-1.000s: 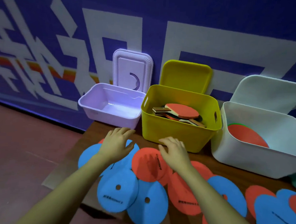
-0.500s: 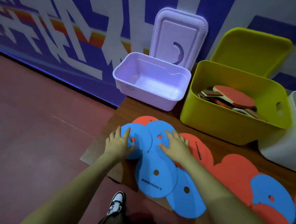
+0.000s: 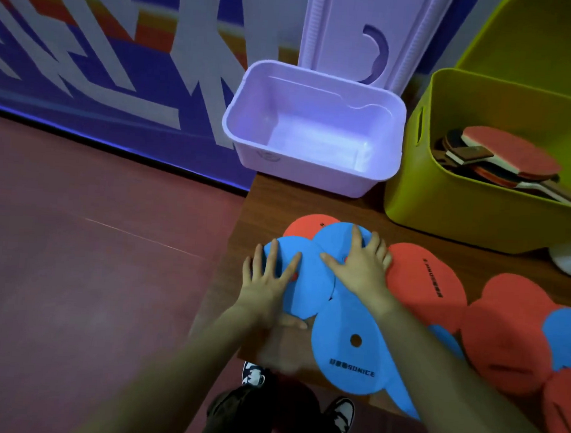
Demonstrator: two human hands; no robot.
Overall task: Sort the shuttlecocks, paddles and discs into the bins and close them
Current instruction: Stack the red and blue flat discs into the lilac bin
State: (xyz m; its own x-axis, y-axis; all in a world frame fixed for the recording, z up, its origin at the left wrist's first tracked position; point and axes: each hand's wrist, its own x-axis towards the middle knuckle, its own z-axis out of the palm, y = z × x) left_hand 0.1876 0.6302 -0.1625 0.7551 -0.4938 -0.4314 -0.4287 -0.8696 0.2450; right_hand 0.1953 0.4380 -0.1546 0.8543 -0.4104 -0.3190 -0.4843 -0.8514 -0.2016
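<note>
With both the left hand (image 3: 266, 282) and right hand (image 3: 361, 265) just pressing flat, fingers spread, on overlapping blue discs (image 3: 310, 279) near the tabletop (image 3: 272, 198) edge, I'd bet one slides off onto the floor (image 3: 105, 254).

Overlapping discs (image 3: 352, 349) lay along the near edge of the worktop (image 3: 372, 210). Behind them stood a lidless bin (image 3: 313, 130), its lid (image 3: 364, 32) propped behind it. To its right, another bin (image 3: 480, 206) held paddles (image 3: 504, 160).
</note>
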